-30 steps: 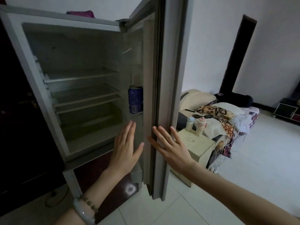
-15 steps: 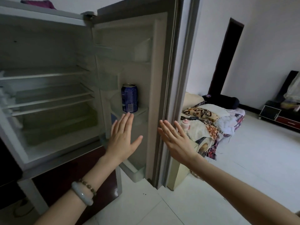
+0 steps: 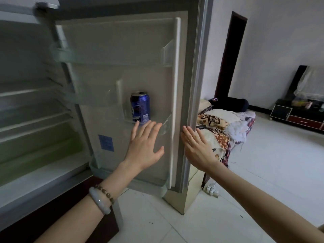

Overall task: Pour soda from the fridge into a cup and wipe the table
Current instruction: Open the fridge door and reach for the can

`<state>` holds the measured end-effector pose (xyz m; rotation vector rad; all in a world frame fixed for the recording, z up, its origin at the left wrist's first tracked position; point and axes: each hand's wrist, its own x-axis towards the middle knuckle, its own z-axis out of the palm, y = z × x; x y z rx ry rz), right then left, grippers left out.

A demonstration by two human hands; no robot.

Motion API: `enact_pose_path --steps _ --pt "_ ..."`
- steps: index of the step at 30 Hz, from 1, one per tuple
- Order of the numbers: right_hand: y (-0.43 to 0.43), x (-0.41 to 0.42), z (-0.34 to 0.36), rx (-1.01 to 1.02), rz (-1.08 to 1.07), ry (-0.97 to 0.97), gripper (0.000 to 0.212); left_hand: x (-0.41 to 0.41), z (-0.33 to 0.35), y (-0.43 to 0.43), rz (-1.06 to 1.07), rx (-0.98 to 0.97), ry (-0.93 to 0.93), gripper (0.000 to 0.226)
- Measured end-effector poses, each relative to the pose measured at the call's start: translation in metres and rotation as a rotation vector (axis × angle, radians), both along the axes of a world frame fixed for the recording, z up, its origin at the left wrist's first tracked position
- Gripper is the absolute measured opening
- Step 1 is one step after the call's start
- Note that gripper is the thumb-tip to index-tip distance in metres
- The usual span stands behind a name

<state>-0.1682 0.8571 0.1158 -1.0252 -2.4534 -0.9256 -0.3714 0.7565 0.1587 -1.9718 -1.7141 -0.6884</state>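
Observation:
The fridge door (image 3: pixel 126 50) stands wide open, its inner side facing me. A blue soda can (image 3: pixel 140 107) stands upright in a clear door shelf (image 3: pixel 164 127), its top tab area looks opened. My left hand (image 3: pixel 145 146), with straight spread fingers, is raised just below the can, fingertips near its base, holding nothing. My right hand (image 3: pixel 196 146) is flat with straight fingers at the outer edge of the door (image 3: pixel 194 85). No cup or cloth is in view.
The fridge interior (image 3: pixel 31 120) at left has bare shelves. Behind the door a heap of patterned bedding (image 3: pixel 220 127) lies on low furniture. A dark TV stand (image 3: pixel 298 113) sits at far right. White tiled floor (image 3: pixel 263 172) spreads to the right; a power strip (image 3: pixel 211 189) lies by the door's foot.
The door has swung further open and the view has turned right, so the can now faces me. Both hands stay flat and have followed the door, the left rising toward the can.

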Motion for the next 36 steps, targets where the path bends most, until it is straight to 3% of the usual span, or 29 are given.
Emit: enact_pose_path --steps 7,15,29,36 --pt "0.080 0.004 0.000 -0.009 -0.034 -0.038 0.064 0.013 0.008 0.073 -0.037 0.097 0.002 0.063" --pt "0.149 -0.001 0.003 -0.021 -0.021 -0.030 0.064 0.019 0.014 0.129 0.003 0.052 0.113 0.065" --pt "0.237 -0.003 0.005 -0.123 0.154 -0.032 0.064 0.037 0.011 0.184 0.201 -0.053 0.137 0.073" --pt "0.250 0.003 0.000 -0.023 0.292 -0.017 0.065 0.043 0.004 0.185 0.253 -0.052 0.111 0.076"
